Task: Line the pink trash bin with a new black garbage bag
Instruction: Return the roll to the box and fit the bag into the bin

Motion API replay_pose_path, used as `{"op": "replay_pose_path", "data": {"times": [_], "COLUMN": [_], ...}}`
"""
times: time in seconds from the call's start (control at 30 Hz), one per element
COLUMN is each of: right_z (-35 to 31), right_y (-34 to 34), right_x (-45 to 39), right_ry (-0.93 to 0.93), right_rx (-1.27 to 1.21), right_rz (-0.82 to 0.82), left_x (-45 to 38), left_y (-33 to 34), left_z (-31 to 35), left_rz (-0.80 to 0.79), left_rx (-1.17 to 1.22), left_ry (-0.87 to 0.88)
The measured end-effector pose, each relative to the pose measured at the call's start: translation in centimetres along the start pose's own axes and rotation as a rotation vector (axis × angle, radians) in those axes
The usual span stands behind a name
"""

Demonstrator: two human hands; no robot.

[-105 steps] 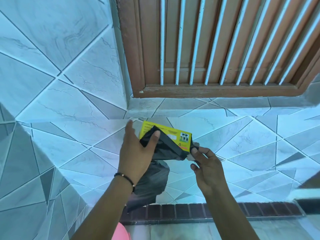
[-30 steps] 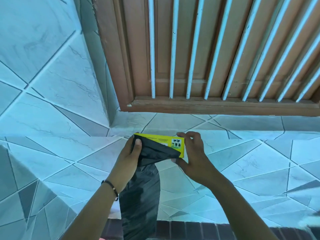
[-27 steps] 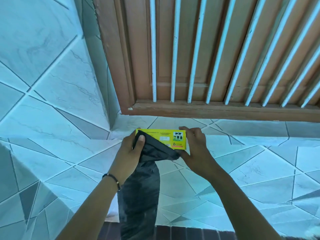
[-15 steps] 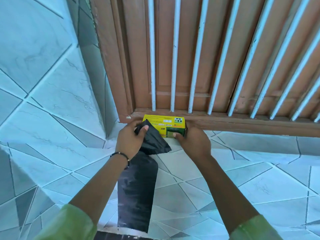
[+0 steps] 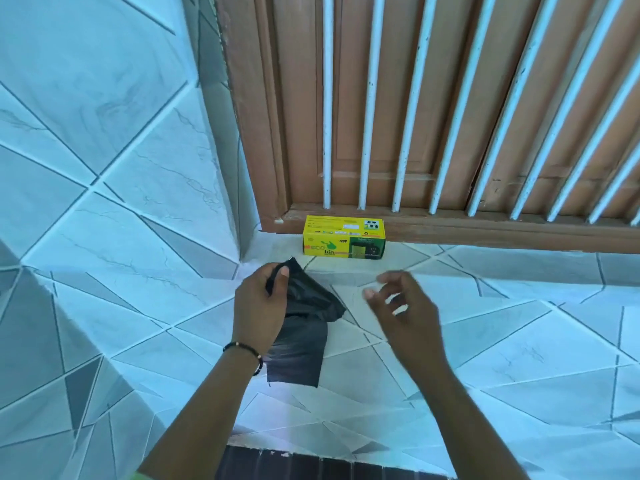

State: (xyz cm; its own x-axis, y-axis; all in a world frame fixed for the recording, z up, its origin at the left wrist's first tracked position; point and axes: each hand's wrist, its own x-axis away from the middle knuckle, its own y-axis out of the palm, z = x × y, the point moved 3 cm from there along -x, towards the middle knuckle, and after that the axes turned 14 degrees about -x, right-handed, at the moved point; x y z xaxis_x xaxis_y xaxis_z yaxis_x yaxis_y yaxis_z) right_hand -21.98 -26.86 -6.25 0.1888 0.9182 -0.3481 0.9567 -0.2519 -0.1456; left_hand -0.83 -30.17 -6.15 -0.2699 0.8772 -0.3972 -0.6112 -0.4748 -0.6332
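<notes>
Left hand [image 5: 258,306]: nearest of the things in play; thumb and fingers pinch the top fold of the black garbage bag [image 5: 304,327]; a dark beaded bracelet [image 5: 244,349] sits on the wrist
Black garbage bag: hangs from that pinch in front of the tiled wall [image 5: 485,341], folded flat and unopened; its lower edge is free
Right hand [image 5: 405,306]: just beside the bag, not touching it; fingers spread and loosely bent, holding nothing; blurred
Yellow box [image 5: 344,238]: farther back, resting on the tiled ledge [image 5: 433,261], against the brown wooden window frame [image 5: 485,230]; well apart from both hands
Window bars [image 5: 367,98]: white, upright, farthest away
Pink trash bin: not in view
Progress: one bag appears free of the box and the box set aside, so the fetching looks done; opening the bag, seating it in the bin and folding its mouth over the rim are left
Change: half a second ago the right hand was holding the box at the sill; now it has let go and drawn back toward the bag; the left hand keeps its pinch and has come lower, away from the box
</notes>
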Motion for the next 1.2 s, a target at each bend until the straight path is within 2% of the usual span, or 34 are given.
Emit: {"op": "replay_pose_path", "data": {"times": [0.1, 0.2, 0.33, 0.4, 0.53, 0.6, 0.7, 0.77, 0.83, 0.97, 1.03, 1.1, 1.17, 1.2], "right_z": [2.5, 2.7, 0.9, -0.1, -2.3, -3.1, -4.0, -4.5, -4.8, -3.8, -3.4, -3.6, -4.2, -4.6], "right_y": [2.8, 4.4, 5.2, 5.4, 5.0, 4.5, 3.8, 3.4, 3.0, 2.5, 2.1, 1.3, 0.3, -0.2], "right_x": [4.9, 8.1, 10.4, 11.6, 14.4, 15.5, 16.8, 18.3, 20.3, 24.8, 26.4, 27.0, 26.9, 26.6], "right_ry": [0.321, 0.412, 0.371, 0.390, 0.445, 0.481, 0.483, 0.455, 0.436, 0.533, 0.567, 0.579, 0.591, 0.587], "right_rx": [-0.043, -0.065, -0.146, -0.247, -0.513, -0.659, -0.758, -0.750, -0.680, -0.461, -0.411, -0.435, -0.501, -0.536], "right_rz": [-0.268, -0.386, -0.322, -0.305, -0.192, -0.158, -0.144, -0.187, -0.260, -0.318, -0.256, -0.161, -0.070, -0.042], "left_x": [2.5, 4.5, 6.7, 7.8, 11.3, 13.9, 17.5, 19.3, 20.2, 20.9, 21.5, 22.7, 24.4, 25.3], "left_y": [-1.9, -4.0, -6.7, -7.8, -9.7, -10.2, -10.4, -10.6, -10.8, -10.5, -10.3, -10.2, -10.2, -10.3], "left_z": [1.2, 1.5, 1.0, 0.3, -2.6, -3.7, -4.3, -4.9, -4.9, -4.8, -4.7, -4.3, -4.2, -4.1], "left_rz": [-0.066, -0.182, -0.305, -0.351, -0.544, -0.623, -0.639, -0.579, -0.542, -0.494, -0.564, -0.723, -0.851, -0.863], "left_rx": [0.161, 0.355, 0.515, 0.620, 0.757, 0.728, 0.465, 0.442, 0.546, 0.642, 0.727, 0.776, 0.703, 0.661], "left_ry": [0.005, -0.048, -0.107, -0.163, -0.225, -0.291, -0.141, -0.134, -0.181, -0.283, -0.372, -0.422, -0.410, -0.375]}}
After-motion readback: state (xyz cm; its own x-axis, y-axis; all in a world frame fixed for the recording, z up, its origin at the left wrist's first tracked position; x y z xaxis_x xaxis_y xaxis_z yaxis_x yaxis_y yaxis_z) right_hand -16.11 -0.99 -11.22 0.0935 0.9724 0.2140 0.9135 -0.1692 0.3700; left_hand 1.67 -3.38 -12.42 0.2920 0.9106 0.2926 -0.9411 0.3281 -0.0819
